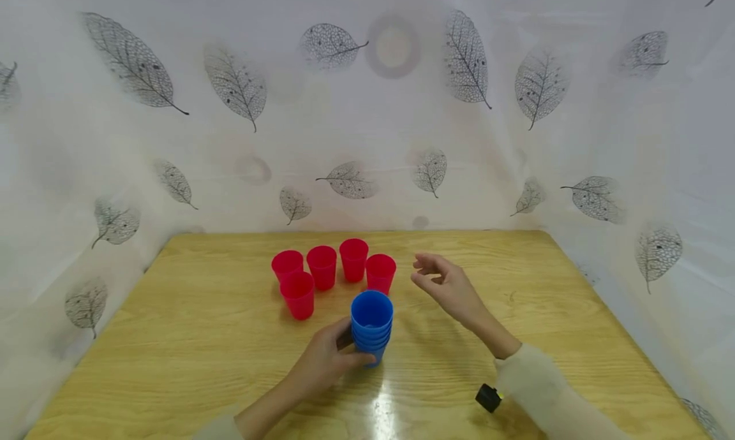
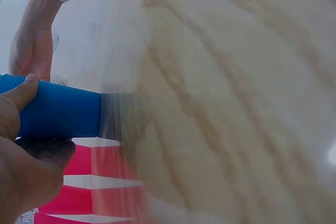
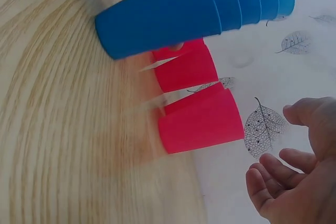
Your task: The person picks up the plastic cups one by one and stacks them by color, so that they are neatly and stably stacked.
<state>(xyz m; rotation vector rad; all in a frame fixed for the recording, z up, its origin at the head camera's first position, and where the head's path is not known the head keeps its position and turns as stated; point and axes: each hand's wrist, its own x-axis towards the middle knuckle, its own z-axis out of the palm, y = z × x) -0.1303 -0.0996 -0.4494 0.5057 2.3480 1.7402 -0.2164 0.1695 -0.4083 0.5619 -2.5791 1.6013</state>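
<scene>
Gripping the blue stack [image 1: 371, 331], the left hand [image 1: 324, 358] laid its thumb across the near side and its fingers round the left side, a narrow hold set low, beneath the row of rims. The stack stood upright, mouth up, near the middle of the table [image 1: 201, 351]; in the left wrist view its base met its reflection on the glossy top. The right hand [image 1: 453, 292] was raised to the right of the stack, beyond it from the person, touching neither it nor the red cups, its grip wide: the thumb was well apart from the loosely bent fingers, which pointed left. Five red cups [image 1: 298, 296] stood upright, mouths up, on the far side of the stack, four in an uneven row and one nearer the person at the left. The rightmost cup was just beyond the stack and nearest the right hand. Beside the right sleeve [image 1: 536, 386] showed a black block [image 1: 489, 398], too small to identify. Behind the table hung a pale sheet [image 1: 367, 121] printed with grey leaves
</scene>
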